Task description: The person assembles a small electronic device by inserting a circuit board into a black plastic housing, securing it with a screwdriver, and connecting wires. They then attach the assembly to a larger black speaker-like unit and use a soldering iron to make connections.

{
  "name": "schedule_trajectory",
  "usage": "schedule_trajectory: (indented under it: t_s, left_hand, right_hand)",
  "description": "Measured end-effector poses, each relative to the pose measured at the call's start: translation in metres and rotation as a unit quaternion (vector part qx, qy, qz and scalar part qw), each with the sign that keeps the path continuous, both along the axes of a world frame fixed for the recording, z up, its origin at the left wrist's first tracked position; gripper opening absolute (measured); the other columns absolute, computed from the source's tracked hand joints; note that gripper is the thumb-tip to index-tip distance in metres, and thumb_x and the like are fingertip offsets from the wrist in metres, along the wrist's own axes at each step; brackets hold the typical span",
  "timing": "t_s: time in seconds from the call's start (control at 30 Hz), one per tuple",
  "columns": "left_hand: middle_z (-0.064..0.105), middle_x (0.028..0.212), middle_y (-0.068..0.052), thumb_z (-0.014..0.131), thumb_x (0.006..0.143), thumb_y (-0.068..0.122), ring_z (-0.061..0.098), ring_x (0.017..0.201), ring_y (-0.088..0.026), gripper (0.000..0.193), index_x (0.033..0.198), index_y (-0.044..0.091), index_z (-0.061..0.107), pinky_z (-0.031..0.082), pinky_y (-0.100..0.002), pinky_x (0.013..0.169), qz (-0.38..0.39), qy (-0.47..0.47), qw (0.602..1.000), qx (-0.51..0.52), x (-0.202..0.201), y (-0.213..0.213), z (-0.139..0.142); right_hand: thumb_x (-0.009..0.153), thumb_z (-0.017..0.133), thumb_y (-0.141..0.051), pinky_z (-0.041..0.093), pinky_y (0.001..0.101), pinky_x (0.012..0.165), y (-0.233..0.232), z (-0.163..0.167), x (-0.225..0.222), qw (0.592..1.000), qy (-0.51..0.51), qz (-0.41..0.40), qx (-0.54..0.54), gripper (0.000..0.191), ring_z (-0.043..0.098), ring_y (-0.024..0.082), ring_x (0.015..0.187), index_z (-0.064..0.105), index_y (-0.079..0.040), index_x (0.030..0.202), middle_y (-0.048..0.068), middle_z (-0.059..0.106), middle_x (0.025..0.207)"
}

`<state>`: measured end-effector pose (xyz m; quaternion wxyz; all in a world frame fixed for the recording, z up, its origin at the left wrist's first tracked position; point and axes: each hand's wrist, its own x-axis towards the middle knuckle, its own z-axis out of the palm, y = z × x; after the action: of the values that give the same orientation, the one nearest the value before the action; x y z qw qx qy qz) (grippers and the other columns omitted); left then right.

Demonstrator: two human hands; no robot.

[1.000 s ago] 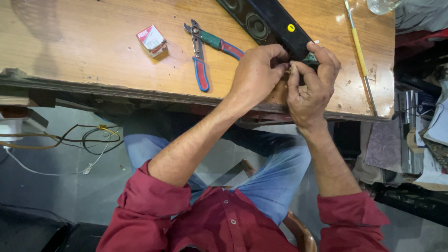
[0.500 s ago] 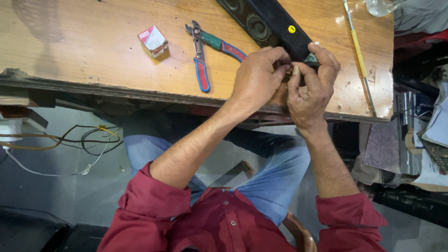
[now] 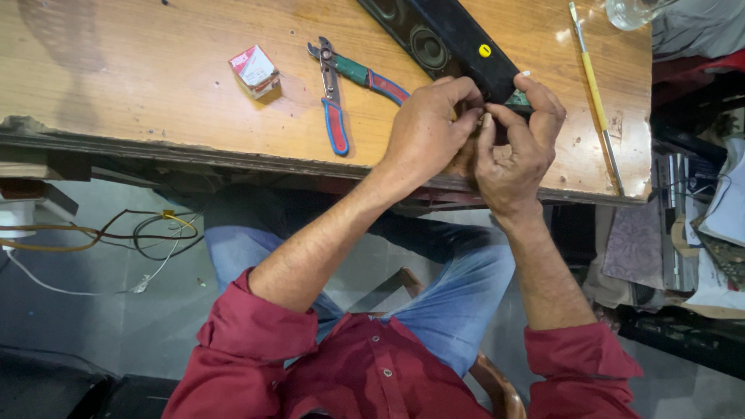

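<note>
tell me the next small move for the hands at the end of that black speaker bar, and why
Probably keep both hands pinched where they are and work the small part free. The left hand and right hand close together on the near end of the black speaker bar, hiding what they grip. The pliers lie untouched just left, a likely next reach if fingers fail.

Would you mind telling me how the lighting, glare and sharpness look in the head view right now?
Head view: the table is evenly lit, with a soft dark shadow at its top-left corner and a small glare patch near the yellow tool; the pliers and small box are sharp; the left hand and right hand show no clear blur; the floor below is dim.
</note>
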<state>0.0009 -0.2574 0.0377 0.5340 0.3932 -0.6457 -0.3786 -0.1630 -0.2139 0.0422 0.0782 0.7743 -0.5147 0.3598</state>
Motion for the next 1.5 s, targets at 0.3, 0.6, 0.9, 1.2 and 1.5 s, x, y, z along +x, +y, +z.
schedule_trajectory:
  t_s: [0.3,0.6,0.9,1.2,1.5]
  left_hand:
    - [0.066,0.083,-0.01,0.073,0.087,0.009,0.068,0.077,-0.026,0.009,0.094,0.005,0.067,0.053,-0.037,0.066,-0.032,0.03,0.999,-0.009,0.001,-0.006,-0.006]
    - [0.073,0.078,-0.008,0.069,0.09,0.008,0.07,0.069,-0.015,0.008,0.095,0.002,0.069,0.055,-0.031,0.064,-0.067,0.075,0.993,0.06,-0.006,-0.015,-0.01]
    - [0.075,0.08,-0.008,0.07,0.091,0.008,0.066,0.066,-0.013,0.009,0.097,0.002,0.069,0.054,-0.03,0.061,-0.079,0.081,0.991,0.068,-0.011,-0.02,-0.015]
    - [0.074,0.085,-0.014,0.072,0.084,0.014,0.074,0.079,-0.024,0.021,0.102,0.005,0.071,0.058,-0.037,0.072,-0.039,0.065,0.996,0.048,-0.058,-0.049,-0.045]
    - [0.077,0.08,-0.009,0.07,0.093,0.021,0.076,0.074,-0.018,0.02,0.106,0.006,0.074,0.06,-0.032,0.07,-0.083,0.105,0.988,0.076,-0.083,-0.071,-0.069]
  right_hand:
    - [0.097,0.082,0.0,0.042,0.0448,0.118,-0.002,-0.001,-0.002,1.0,-0.005,-0.002,-0.008,0.013,0.048,0.037,0.143,0.076,-0.001,0.109,0.017,0.054,0.151]
    - [0.094,0.083,0.001,0.039,0.0477,0.117,-0.001,0.011,-0.004,1.0,0.011,-0.003,-0.017,0.018,0.046,0.038,0.143,0.074,-0.002,0.109,0.017,0.054,0.149]
    - [0.098,0.081,0.003,0.04,0.0465,0.12,-0.022,0.038,-0.02,0.987,0.149,0.056,-0.008,0.02,0.047,0.037,0.141,0.077,-0.006,0.116,0.014,0.054,0.148]
    - [0.095,0.083,-0.004,0.042,0.044,0.114,-0.051,0.034,-0.06,0.969,0.23,0.086,-0.004,0.017,0.054,0.033,0.132,0.075,-0.005,0.109,0.013,0.061,0.133]
    - [0.105,0.076,-0.003,0.041,0.0362,0.112,-0.076,0.001,-0.096,0.969,0.24,0.065,-0.003,0.008,0.055,0.025,0.127,0.069,-0.007,0.106,0.007,0.06,0.131]
